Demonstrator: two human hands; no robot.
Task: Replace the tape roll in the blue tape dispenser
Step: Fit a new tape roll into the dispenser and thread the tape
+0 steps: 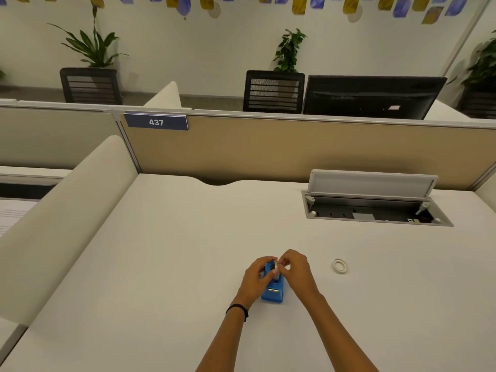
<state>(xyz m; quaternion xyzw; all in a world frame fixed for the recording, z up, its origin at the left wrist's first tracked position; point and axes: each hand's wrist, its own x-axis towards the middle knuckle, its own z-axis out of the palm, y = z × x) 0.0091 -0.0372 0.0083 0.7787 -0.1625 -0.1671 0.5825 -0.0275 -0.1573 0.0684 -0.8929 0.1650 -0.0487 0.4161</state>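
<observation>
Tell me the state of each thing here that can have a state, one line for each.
blue tape dispenser: standing on the desk, held by both hands
tape roll: in the dispenser, gripped
loose ring: flat on the desk, untouched
cable box lid: open
monitor: off

A single wide-angle head-worn view looks forward and down from above the near edge of a white desk (171,237), its centre low on the near desktop, reaching far to the partition (268,146) and wall beyond.
</observation>
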